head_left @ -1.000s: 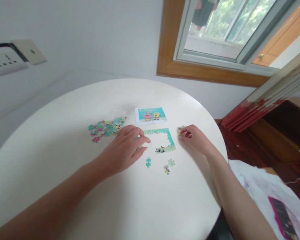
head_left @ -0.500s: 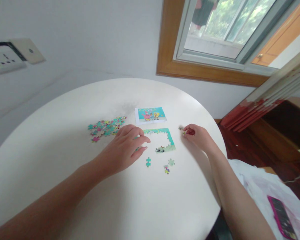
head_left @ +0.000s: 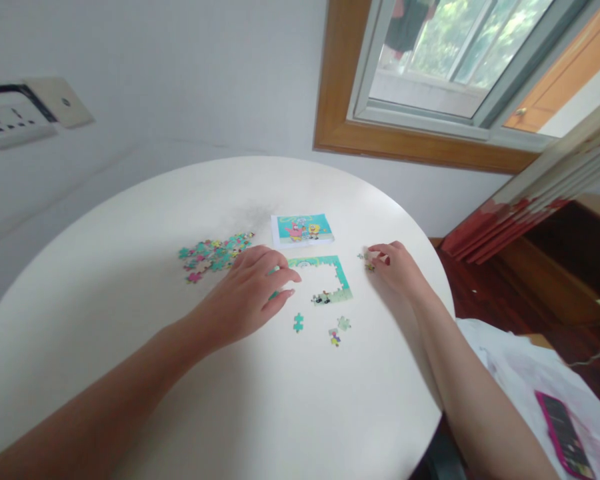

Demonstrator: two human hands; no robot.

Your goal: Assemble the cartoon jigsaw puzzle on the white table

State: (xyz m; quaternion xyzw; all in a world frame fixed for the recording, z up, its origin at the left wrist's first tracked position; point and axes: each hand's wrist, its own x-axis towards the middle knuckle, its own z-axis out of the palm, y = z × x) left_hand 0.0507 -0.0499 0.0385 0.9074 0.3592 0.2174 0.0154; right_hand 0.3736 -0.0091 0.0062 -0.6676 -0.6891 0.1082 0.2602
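Note:
My left hand [head_left: 253,283] is held over the left side of a partly assembled jigsaw frame [head_left: 343,277], hiding that side. Its thumb and fingers are apart, with nothing visible between them. To the right of the frame, my right hand [head_left: 397,267] has its fingertips at a few small loose puzzle pieces [head_left: 369,267] on the table. Thumb and index finger look slightly apart there. The jigsaw frame has a teal border and an unfilled middle. Nearer to me lie a teal piece [head_left: 299,323], a pale green piece [head_left: 344,323] and a purple-yellow piece [head_left: 335,337].
A heap of mixed puzzle pieces [head_left: 213,257] lies left of my left hand. Behind the jigsaw frame is a cartoon reference picture [head_left: 304,229]. The round white table [head_left: 280,413] meets the wall near a window. A pink-edged phone [head_left: 564,433] rests on white cloth at the right.
My right hand has shifted slightly up and away from the lower loose piece, which now shows more clearly below the fingertips. The left hand stays almost still.

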